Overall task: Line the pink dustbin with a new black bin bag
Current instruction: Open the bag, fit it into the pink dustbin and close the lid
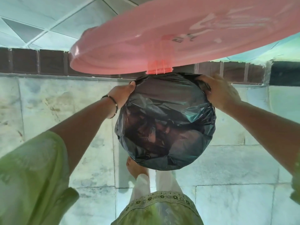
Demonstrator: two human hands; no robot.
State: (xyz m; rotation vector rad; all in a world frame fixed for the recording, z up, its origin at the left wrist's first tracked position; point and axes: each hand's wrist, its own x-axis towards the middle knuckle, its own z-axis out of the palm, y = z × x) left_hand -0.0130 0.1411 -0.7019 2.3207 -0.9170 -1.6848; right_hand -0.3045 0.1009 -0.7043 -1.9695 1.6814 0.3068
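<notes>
I look straight down into a round bin whose mouth is lined with a black bin bag (165,120). The bag is folded over the whole rim, so the pink body is hidden. The bin's pink lid (162,38) stands open at the far side, held by its hinge (158,69). My left hand (122,95) grips the bag's edge at the far left of the rim. At the far right of the rim my right hand (219,91) holds a bunched fold of the bag. The bag's inside is crumpled and loose.
The bin stands on a pale marble tile floor (65,103), close to a wall with a dark brown skirting band (32,62). My bare foot (138,168) is just in front of the bin. Green sleeves and a green tunic fill the lower edges.
</notes>
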